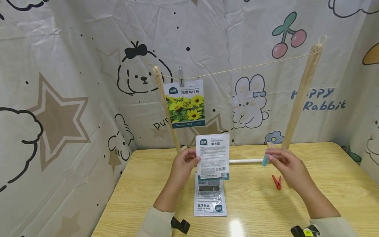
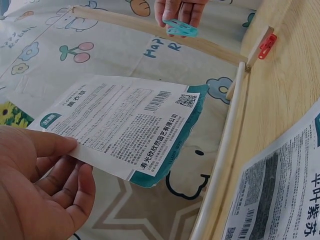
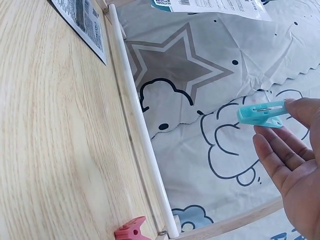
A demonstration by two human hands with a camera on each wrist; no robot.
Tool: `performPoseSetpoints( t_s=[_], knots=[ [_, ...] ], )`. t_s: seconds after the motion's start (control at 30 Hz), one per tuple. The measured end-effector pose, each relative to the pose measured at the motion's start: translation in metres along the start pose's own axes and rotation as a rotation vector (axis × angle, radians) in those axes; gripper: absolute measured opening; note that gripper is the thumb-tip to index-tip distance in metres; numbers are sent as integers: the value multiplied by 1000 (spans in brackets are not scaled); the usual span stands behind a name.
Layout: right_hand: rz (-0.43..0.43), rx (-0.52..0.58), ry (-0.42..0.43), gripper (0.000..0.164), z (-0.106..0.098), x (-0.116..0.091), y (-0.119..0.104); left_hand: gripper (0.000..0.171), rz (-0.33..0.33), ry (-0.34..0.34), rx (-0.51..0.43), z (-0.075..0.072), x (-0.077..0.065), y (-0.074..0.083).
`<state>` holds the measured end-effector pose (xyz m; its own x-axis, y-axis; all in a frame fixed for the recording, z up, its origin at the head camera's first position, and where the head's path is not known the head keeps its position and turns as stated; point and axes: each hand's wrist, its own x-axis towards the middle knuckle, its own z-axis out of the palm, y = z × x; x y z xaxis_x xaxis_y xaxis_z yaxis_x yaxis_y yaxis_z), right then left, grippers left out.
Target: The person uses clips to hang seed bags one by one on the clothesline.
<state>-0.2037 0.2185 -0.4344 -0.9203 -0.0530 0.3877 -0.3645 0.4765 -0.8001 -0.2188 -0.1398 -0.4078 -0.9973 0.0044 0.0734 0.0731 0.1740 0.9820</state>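
Step in hand looks like pegging up: left hand (image 1: pixel 184 165) pinches a flat white paper-like seed packet with a teal bottom band (image 1: pixel 212 154) at its left edge, below the thin beige string (image 1: pixel 245 68). Right hand (image 1: pixel 291 167) pinches a small turquoise plastic clothespin (image 1: pixel 265 160), well apart from the packet; can't tell if its mouth is squeezed apart. Next move, my read, calls for top edge up to string, pin over both. Edges: open string runs from the yellow-flower printed packet (image 1: pixel 186 103) under a clear plastic clothespin (image 1: pixel 181 77) to the pale wooden right post (image 1: pixel 300 98), so room looks ample. Watch the hung packet's lower right corner, just above the held one in head view. Red plastic clothespin (image 1: pixel 278 185) lies on the light wood-grain table (image 1: pixel 251 204), near the right hand.
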Motion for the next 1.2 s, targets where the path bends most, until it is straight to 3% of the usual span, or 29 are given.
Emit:
performPoseSetpoints(
  t_s=[0.7, 1.2],
  knots=[
    [-115, -44, 6, 24, -2, 15, -16, 18, 19, 1, -21, 3, 6, 8],
    [-113, -72, 23, 22, -12, 22, -21, 15, -9, 17, -15, 4, 6, 17]
  ],
)
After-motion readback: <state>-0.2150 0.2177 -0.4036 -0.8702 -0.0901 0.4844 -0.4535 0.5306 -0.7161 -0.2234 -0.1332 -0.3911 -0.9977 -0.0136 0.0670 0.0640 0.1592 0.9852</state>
